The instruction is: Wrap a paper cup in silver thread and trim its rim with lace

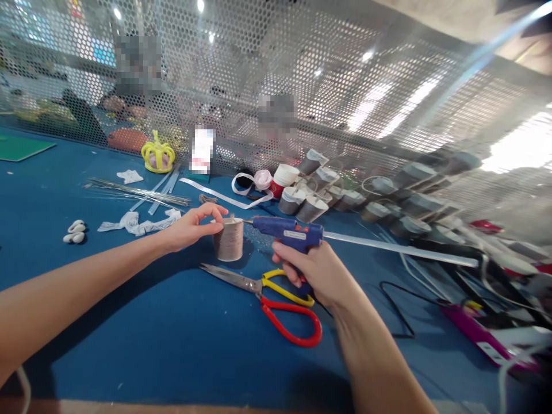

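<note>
A small pinkish-grey cylinder, like a cup [229, 242], stands upright on the blue table. My left hand [196, 227] is closed at its upper left rim, with thumb and fingertips against the edge. My right hand [308, 264] is wrapped round a blue hot glue gun [284, 228]. The gun points left, its nozzle close to the cylinder's top edge; whether they touch I cannot tell. From the gun's back a long translucent glue stick [401, 248] reaches far right. Scissors [254, 284] with one yellow and one red handle lie partly spread below, beneath the right hand.
Several grey cylinders [314, 208] crowd the right back, beside white ribbon [224, 198]. Wires [138, 192], crumpled white fabric [138, 223], and a yellow crown-shaped piece [158, 155] lie left. A purple power strip [483, 333] and black cord [399, 319] are right. Perforated metal mesh [241, 69] stands behind.
</note>
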### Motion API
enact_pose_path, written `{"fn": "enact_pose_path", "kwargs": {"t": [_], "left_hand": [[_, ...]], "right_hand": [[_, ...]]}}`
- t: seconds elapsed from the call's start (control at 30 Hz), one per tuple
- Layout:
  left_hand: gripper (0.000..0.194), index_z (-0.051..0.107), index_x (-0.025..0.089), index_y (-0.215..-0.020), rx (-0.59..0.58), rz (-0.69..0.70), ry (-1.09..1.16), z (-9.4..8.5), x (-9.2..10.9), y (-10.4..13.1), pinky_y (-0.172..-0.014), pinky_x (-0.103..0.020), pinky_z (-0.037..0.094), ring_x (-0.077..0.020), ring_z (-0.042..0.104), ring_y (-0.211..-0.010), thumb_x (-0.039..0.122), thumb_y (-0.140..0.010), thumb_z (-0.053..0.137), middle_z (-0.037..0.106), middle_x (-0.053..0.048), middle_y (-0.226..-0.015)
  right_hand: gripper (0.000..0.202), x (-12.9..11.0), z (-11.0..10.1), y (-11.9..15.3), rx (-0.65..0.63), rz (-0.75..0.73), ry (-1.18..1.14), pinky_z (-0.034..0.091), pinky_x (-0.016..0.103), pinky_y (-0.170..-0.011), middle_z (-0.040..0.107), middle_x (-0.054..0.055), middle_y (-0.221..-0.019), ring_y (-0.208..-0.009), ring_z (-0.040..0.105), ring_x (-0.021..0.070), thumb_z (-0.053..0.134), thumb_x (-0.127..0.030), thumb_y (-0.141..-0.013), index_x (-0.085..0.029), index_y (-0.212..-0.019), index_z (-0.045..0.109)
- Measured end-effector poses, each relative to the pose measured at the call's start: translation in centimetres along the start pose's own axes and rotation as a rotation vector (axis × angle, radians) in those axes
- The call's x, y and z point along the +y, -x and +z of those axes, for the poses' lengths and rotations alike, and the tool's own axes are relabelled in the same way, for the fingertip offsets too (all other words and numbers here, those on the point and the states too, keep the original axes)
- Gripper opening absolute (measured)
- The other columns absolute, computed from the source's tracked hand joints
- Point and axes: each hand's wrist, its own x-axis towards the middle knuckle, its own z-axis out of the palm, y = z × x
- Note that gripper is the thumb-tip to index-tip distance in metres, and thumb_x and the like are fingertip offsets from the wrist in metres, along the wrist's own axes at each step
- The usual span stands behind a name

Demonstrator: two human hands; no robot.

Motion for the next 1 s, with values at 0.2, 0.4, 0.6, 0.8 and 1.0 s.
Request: {"fn": "enact_pose_path", "kwargs": {"t": [0.2,0.4,0.6,0.8,1.0], "left_hand": [[0.008,0.055,0.019,-0.074,-0.013,-0.010,0.015,-0.08,0.05,0.01,-0.097,-0.037,0.028,-0.0211,0.044,-0.114,0.026,-0.076,0.057,0.049,-0.004,-0.117],[0.011,0.054,0.018,-0.074,-0.019,-0.012,0.024,-0.08,0.12,-0.04,-0.097,-0.037,0.028,-0.0215,0.042,-0.116,0.027,-0.077,0.057,0.049,-0.005,-0.118],[0.012,0.053,0.018,-0.076,-0.032,-0.008,0.009,-0.08,0.02,-0.04,-0.096,-0.037,0.028,-0.0218,0.042,-0.116,0.028,-0.078,0.057,0.047,-0.004,-0.120],[0.011,0.052,0.018,-0.076,-0.034,-0.004,-0.003,-0.09,-0.13,-0.02,-0.094,-0.037,0.031,-0.0208,0.043,-0.115,0.029,-0.079,0.056,0.048,-0.004,-0.120],[0.011,0.052,0.018,-0.076,-0.031,-0.002,-0.012,-0.05,-0.12,-0.11,-0.094,-0.036,0.032,-0.0201,0.043,-0.115,0.028,-0.079,0.055,0.047,-0.004,-0.120]], "right_hand": [[0.029,-0.18,0.11,0.06,0.007,-0.009,0.011,0.026,0.017,-0.034,0.043,-0.007,-0.030,-0.030,0.035,0.0039,0.059,-0.035,-0.074,-0.014,-0.056,0.054],[0.029,-0.03,0.11,-0.02,0.000,-0.016,0.008,0.027,0.018,-0.035,0.043,-0.007,-0.031,-0.030,0.035,0.0041,0.059,-0.036,-0.074,-0.014,-0.056,0.054],[0.028,0.07,0.25,0.02,0.010,-0.019,0.031,0.029,0.019,-0.035,0.043,-0.006,-0.031,-0.030,0.037,0.0052,0.059,-0.036,-0.072,-0.015,-0.055,0.054],[0.028,-0.02,0.40,0.23,0.016,-0.031,0.045,0.030,0.018,-0.035,0.044,-0.006,-0.032,-0.031,0.038,0.0052,0.059,-0.037,-0.072,-0.015,-0.056,0.054],[0.028,-0.07,0.40,0.33,0.014,-0.024,0.050,0.031,0.019,-0.035,0.044,-0.006,-0.033,-0.031,0.039,0.0054,0.059,-0.037,-0.072,-0.015,-0.056,0.054]]}}
